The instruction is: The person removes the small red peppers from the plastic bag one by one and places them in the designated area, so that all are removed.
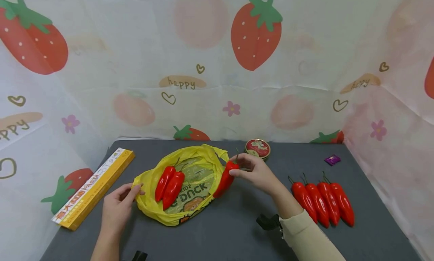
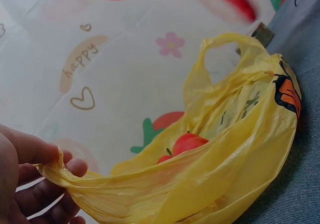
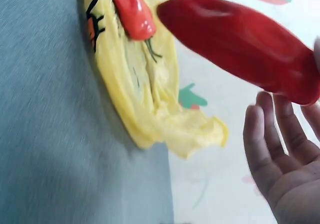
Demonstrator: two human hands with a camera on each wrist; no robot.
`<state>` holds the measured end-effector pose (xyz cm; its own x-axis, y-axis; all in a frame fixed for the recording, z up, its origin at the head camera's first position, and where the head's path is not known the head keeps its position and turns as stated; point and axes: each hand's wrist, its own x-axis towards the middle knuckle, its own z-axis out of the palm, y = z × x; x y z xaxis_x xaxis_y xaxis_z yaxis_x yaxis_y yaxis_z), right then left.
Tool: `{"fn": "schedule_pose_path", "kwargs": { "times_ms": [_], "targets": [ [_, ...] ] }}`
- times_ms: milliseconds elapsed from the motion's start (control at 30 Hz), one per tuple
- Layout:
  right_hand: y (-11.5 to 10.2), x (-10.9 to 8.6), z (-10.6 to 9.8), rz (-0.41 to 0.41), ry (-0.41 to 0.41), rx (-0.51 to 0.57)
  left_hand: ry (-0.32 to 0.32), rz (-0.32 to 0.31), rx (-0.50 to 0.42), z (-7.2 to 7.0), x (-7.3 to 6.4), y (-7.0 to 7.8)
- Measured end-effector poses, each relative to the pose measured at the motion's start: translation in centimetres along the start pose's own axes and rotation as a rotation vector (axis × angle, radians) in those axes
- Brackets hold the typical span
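A yellow plastic bag (image 1: 149, 183) lies spread wide on the table, its mouth facing up. Two red peppers (image 1: 173, 190) rest inside on its left. My left hand (image 1: 116, 206) pinches the bag's left edge between thumb and fingers; the left wrist view shows the yellow film (image 2: 165, 194) pulled taut from that hand (image 2: 40, 184). My right hand (image 1: 252, 170) holds another red pepper (image 1: 225, 180) by its stem end, tip down, at the bag's right rim. In the right wrist view this pepper (image 3: 240, 44) is held up near the bag (image 3: 120, 94).
Several red peppers (image 1: 323, 202) lie in a row at the right. Behind the right hand stands a round red tin (image 1: 257, 148). A small purple wrapped packet (image 1: 332, 160) is at the back right. At the left lies a long yellow-and-white box (image 1: 95, 189).
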<state>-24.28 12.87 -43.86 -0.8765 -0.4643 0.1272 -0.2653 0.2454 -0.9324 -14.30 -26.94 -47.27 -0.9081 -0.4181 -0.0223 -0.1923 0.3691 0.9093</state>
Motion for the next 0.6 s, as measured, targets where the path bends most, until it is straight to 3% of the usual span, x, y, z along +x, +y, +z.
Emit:
{"fn": "schedule_pose_path", "kwargs": {
  "times_ms": [367, 600],
  "targets": [
    [2.1, -3.8, -4.8, 0.099, 0.065, -0.120, 0.008, 0.004, -0.014, 0.1, 0.1, -0.1],
    [3.4, -6.0, -7.5, 0.209, 0.140, -0.220, 0.000, -0.018, 0.010, 0.1, 0.0, 0.1]
  ]
}}
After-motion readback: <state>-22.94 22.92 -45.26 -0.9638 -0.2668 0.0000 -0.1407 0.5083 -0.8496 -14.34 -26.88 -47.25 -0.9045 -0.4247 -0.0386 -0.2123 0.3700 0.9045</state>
